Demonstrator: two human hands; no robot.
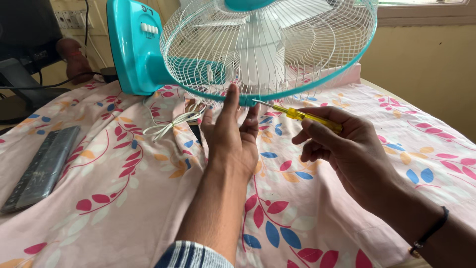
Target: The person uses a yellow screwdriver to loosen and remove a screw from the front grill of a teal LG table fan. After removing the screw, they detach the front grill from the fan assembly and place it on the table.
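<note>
The left hand [232,136] reaches forward with its back up, fingers raised and thumb pinching, forearm bare below a striped cuff, while the right hand [342,149], just beside it, curls closed, a dark band on its wrist.

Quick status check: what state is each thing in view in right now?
fan: lying tilted on the bed, grille on.
grille rim: pinched by left hand.
screwdriver: held in right hand, tip at the rim clip.
white cord: loose, coiled on the sheet.
remote: lying flat, untouched.
</note>
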